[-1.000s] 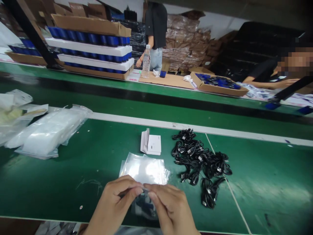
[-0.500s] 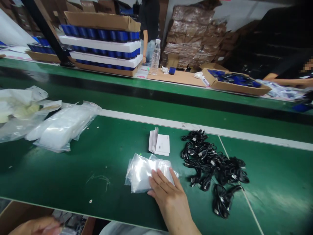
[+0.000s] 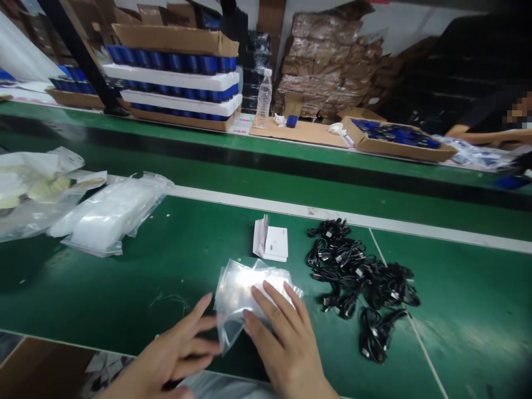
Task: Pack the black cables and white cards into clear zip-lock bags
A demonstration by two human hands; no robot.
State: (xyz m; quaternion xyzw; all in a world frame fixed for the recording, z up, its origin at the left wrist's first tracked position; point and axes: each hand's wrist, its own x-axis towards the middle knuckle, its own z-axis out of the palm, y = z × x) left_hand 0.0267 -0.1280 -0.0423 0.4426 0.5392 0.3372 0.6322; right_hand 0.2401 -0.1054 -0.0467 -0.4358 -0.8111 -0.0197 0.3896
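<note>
A small pile of clear plastic bags point(image 3: 235, 282) lies on the green worktable. My right hand point(image 3: 286, 338) rests on the pile's right part with its fingers apart, its thumb by the near edge. At the lower left, one bag's corner bends up off the pile. My left hand point(image 3: 183, 343) is beside that corner, fingers spread, the fingertips at or just touching the plastic. Just beyond the bags sits a stack of white cards or booklets point(image 3: 276, 244), some standing on edge. Bundled black USB cables point(image 3: 344, 260) lie to the right.
Packs of plastic bags point(image 3: 103, 216) lie at the left. An open cardboard box point(image 3: 50, 366) stands below the near table edge. Across the green bench are stacked trays of blue items point(image 3: 174, 83), a plastic bottle point(image 3: 263, 100) and a carton point(image 3: 407, 145). A person's arm point(image 3: 490, 136) shows far right.
My left hand has come up from the box below the table edge to the bags. One bag's near corner has lifted. A person in the background has moved out of sight.
</note>
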